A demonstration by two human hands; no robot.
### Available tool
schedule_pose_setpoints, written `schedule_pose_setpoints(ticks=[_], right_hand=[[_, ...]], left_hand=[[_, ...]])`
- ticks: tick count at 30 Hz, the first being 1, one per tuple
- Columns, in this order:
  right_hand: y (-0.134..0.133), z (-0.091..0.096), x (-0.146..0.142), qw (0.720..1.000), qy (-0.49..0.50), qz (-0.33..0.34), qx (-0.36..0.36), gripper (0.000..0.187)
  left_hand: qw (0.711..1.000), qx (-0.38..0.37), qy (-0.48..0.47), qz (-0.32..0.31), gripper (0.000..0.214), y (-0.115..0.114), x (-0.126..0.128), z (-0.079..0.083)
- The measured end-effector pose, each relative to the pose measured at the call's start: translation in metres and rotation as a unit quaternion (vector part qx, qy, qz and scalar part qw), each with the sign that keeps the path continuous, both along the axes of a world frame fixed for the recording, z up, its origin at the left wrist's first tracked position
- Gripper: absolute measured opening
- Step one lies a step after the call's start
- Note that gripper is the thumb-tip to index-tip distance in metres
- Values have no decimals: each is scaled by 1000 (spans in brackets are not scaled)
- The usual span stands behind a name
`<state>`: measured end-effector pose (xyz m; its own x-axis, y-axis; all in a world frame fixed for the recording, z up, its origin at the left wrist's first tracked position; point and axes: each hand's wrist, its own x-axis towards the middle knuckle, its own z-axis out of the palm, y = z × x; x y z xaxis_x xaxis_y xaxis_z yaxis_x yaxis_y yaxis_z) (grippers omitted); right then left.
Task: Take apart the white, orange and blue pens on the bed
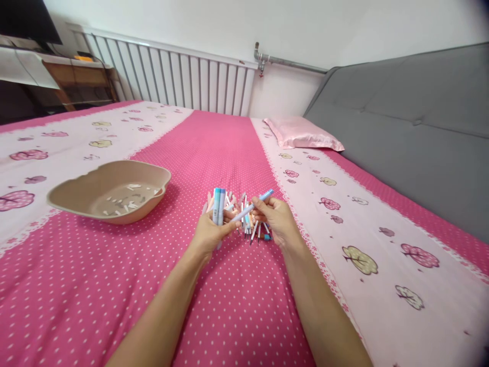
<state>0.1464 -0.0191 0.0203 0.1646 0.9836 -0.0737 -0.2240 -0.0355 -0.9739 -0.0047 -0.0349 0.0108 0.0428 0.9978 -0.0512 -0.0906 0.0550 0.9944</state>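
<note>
My left hand (211, 230) is closed around a pair of upright markers (218, 204), one with a teal cap and one with a blue cap. A pale lilac marker with a blue cap (266, 194) slants between both hands. The fingers of my right hand (275, 214) pinch it near the cap, while my left thumb and fingers touch its lower end. Beneath and behind the hands, a pile of pens and markers (252, 232) lies on the pink bedspread, partly hidden by my fingers.
To the left, a tan plastic basin (114, 188) with small white and grey pieces rests on the bedspread (229, 306). A pink pillow (303, 133) lies near the grey headboard (405, 102). A white radiator (171, 71) runs along the wall; a desk (76, 76) stands far left.
</note>
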Motion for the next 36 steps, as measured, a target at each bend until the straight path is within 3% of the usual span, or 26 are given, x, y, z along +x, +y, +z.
schedule_pose_setpoints(ticks=[3,9,17,22,25,27,33,36], right_hand=[[1,-1,-1,1000,-1,0,-4,27],[2,0,0,1000,-1,-14,20,28],[1,2,2,997,60,40,35,26],[2,0,3,997,71,4,19,23],[2,-1,3,997,78,-6,12,22],[2,-1,2,996,85,1,17,21],[0,2,1,995,97,27,30,24],[0,2,2,995,92,20,22,25]], left_hand=[[998,18,32,46,25,0,1,-1],[999,33,34,19,25,1,1,-5],[981,-158,-111,-27,23,3,-5,-4],[999,-9,-41,28,36,4,-2,-5],[998,46,-4,51,31,3,0,-6],[997,38,1,65,26,4,0,-7],[993,-104,-60,14,33,4,-3,-7],[997,-44,-35,45,36,4,-3,-6]])
